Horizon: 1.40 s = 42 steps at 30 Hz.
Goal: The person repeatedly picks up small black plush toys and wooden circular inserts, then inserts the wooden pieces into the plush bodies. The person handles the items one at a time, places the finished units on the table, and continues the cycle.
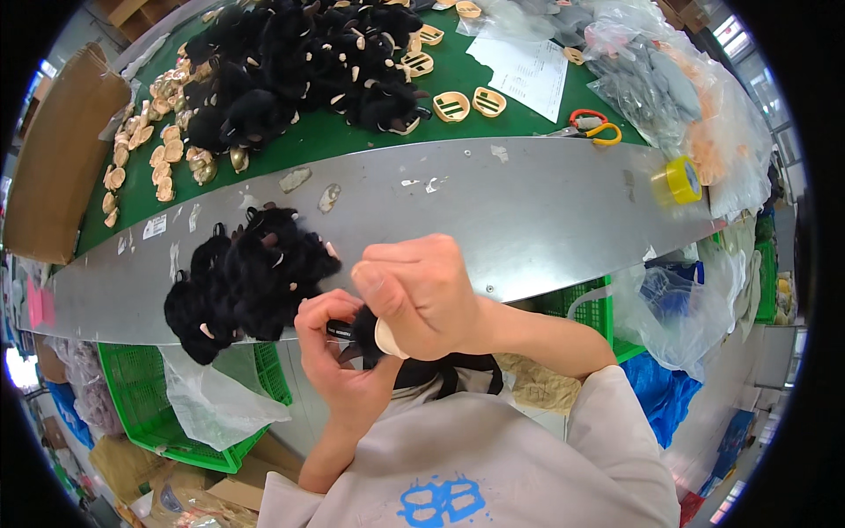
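Close to my body, my left hand (339, 356) curls its fingers round a small black plush toy (370, 327) with a black loop strap. Over the toy's right side, my right hand (424, 295) is closed in a fist and presses against a cream rounded piece (389, 340) next to the plush. Most of that toy is hidden by my fingers, and what lies inside the right fist cannot be seen. To the left of my hands, a pile of similar black plush toys (255, 273) lies on the grey metal tabletop (422, 202).
Farther back, a green surface (546, 110) bears a large heap of black plush toys (290, 62), cream slotted pieces (451, 106), a paper sheet (525, 70) and scissors (603, 132). Yellow tape (682, 180) and plastic bags (651, 70) are at right. Green crates (145, 396) stand below the edge.
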Motion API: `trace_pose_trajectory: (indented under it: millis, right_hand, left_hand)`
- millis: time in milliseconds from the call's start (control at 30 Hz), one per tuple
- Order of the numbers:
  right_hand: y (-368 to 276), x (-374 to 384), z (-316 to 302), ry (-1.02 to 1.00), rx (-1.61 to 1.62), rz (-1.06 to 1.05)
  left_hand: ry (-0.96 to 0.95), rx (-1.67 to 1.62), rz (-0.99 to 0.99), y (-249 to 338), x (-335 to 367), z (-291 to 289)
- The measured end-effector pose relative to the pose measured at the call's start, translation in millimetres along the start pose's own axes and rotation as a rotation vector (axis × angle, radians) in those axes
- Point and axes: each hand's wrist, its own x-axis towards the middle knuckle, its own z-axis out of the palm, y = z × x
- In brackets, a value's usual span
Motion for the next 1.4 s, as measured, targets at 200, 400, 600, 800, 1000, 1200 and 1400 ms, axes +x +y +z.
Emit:
trace_pose_trajectory:
  millis: [200,400,600,800,1000,1200,1400]
  right_hand:
    - [4,-7,-3,-0.047,0.097,0.354]
    - [4,-36,-12,-0.008,0.124,0.380]
    - [-1,-57,-13,0.019,0.147,0.387]
    - [0,-61,-19,0.025,-0.332,0.140]
    - [18,-56,3,0.241,0.101,0.278]
    - [22,-59,17,0.089,-0.025,0.272]
    - [21,-62,21,0.051,-0.171,0.320]
  left_hand:
    - [0.156,-0.270,-0.261,0,7,8]
    - [-0.193,-0.100,-0.254,-16,-1,-10]
    - [-0.165,-0.494,-0.331,-18,-7,-6]
    - [-0.228,-0.055,0.084,-13,1,-4]
    - [-0.259,0.171,0.112,-15,1,5]
    - [-0.206,0.181,0.129,-26,-6,9]
    - [-0.199,0.119,0.125,-45,-13,15]
